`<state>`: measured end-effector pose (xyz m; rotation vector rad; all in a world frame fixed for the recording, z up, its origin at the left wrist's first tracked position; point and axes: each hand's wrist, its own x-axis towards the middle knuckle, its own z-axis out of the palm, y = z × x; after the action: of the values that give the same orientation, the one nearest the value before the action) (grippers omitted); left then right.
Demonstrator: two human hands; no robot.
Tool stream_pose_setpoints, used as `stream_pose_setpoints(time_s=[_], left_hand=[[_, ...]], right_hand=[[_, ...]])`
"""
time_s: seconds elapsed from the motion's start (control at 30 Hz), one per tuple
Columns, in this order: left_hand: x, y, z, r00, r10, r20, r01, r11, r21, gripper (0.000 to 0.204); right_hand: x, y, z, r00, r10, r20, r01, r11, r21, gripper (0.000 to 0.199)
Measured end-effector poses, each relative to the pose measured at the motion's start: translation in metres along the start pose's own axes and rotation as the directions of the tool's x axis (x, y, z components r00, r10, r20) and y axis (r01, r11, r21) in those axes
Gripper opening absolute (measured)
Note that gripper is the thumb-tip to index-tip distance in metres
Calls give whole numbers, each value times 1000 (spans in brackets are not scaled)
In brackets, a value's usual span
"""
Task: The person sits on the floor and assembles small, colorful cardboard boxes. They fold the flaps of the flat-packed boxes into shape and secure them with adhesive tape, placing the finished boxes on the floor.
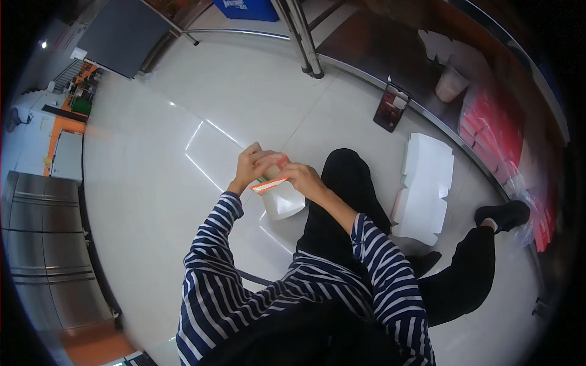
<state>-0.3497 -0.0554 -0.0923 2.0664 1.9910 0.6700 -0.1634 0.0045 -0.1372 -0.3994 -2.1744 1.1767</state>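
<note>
Between my hands is a paper food box (284, 204), white inside with an orange printed edge, held over the floor in front of my bent knee. My left hand (250, 166) is closed on its far left side, the fingers bent around the orange and green printed part. My right hand (303, 179) pinches the box's right side at the orange rim. Part of the box is hidden behind my fingers. On the floor to my right lie flat white box blanks (424, 186), apart from both hands.
A phone (392, 107) leans against the low edge of a steel shelf. On that shelf are a plastic cup (450, 84), a white cut card (444, 46) and red plastic packs (493, 125). Metal table legs (297, 36) stand ahead. Steel cabinets (52, 238) line the left.
</note>
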Motion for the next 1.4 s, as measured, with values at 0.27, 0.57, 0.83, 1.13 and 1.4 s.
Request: stream_pose_setpoints(time_s=[0.27,0.57,0.83,1.13,1.4], left_hand=[[-119,21,47,619,-204,-758,225,971,-77,44],[-123,80,110,971,-238,11,215,897,387,74],[-103,61,110,923,-354,148,256,855,450,80],[-113,65,112,875,-472,111,433,863,261,97],[-138,69,136,917,-390,-83,398,881,256,104]], right_hand=[[-5,-16,-9,999,2,-37,-9,980,-198,26],[-12,-19,-33,994,-73,-79,57,981,-187,30],[8,-38,-133,989,-92,115,137,865,-482,25],[-135,-16,-302,518,684,514,-78,636,-767,31],[-276,30,-258,733,536,419,16,602,-799,70]])
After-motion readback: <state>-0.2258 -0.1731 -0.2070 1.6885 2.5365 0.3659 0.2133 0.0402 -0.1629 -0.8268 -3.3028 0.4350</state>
